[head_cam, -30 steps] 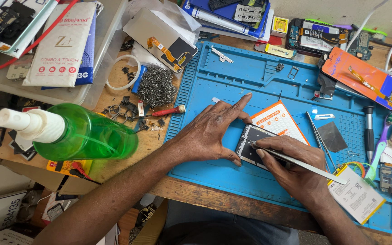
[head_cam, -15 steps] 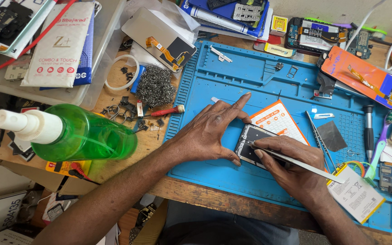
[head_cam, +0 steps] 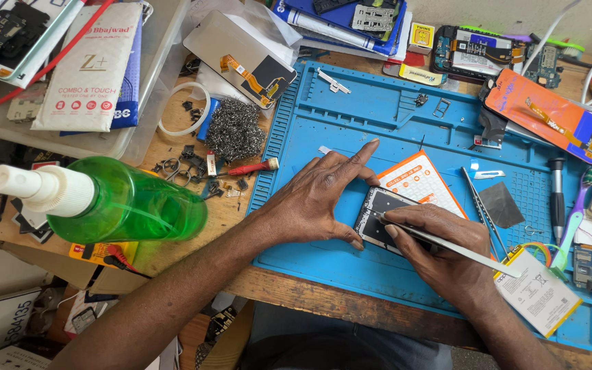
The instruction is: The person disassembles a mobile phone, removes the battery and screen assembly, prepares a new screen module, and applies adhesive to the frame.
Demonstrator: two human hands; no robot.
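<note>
On cluttered workbench, blue mat (head_cam: 378,116), opened phone (head_cam: 377,218)

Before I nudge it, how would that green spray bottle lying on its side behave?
The green spray bottle lies on its round side near the desk edge, so it would probably roll. It looks like thin plastic holding liquid, so likely weighty, sloshing, and slippery.

We see almost nothing shift across this last second. Our view drifts a touch, so the green spray bottle (head_cam: 125,205) sits slightly lower and further left in frame than a second ago. Our right hand (head_cam: 440,253) creeps a shade to the left over the opened phone (head_cam: 378,216), and the tip of the metal tweezers (head_cam: 447,247) it grips edges along with it. That is the only motion we catch.
</note>
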